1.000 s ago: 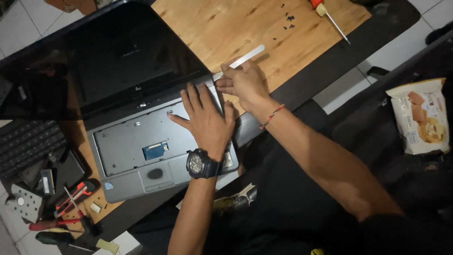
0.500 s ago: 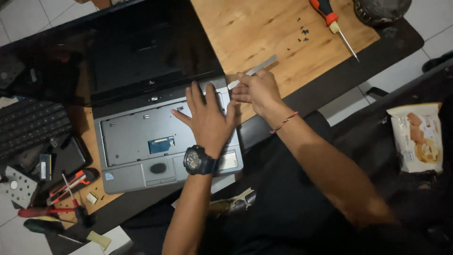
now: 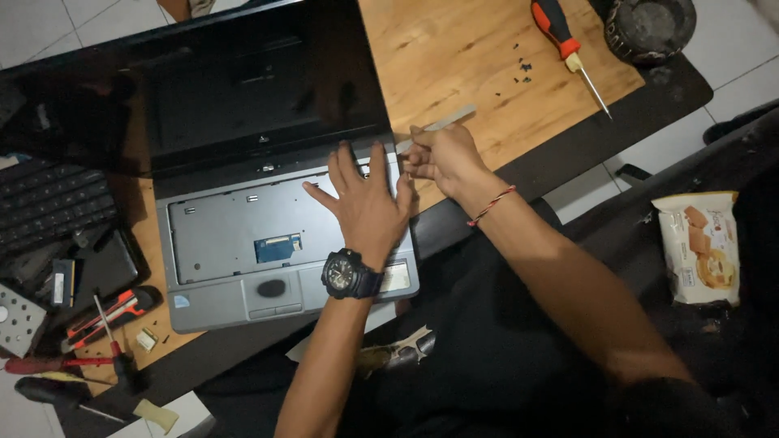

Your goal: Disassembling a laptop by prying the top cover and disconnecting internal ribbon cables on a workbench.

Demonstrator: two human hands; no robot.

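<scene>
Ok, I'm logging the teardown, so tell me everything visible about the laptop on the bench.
The laptop is open on a wooden tabletop, its dark screen switched off and tilted back. The base is grey, plastic by its look; the keyboard is out, which bares a flat tray with a small blue part near the middle. A touchpad and buttons sit at the front edge. The left hand lies flat on the base's right side. The right hand holds a thin grey strip at the base's right rear corner.

The laptop [image 3: 243, 243] has a matt grey plastic base and a glossy black screen. The table [image 3: 471, 57] is bare wood with visible grain, edged in matt black. The thin strip [image 3: 442, 124] looks like dull grey metal. The screwdriver [image 3: 568, 49] pairs a rubbery red-and-black handle with a shiny metal shaft.
</scene>
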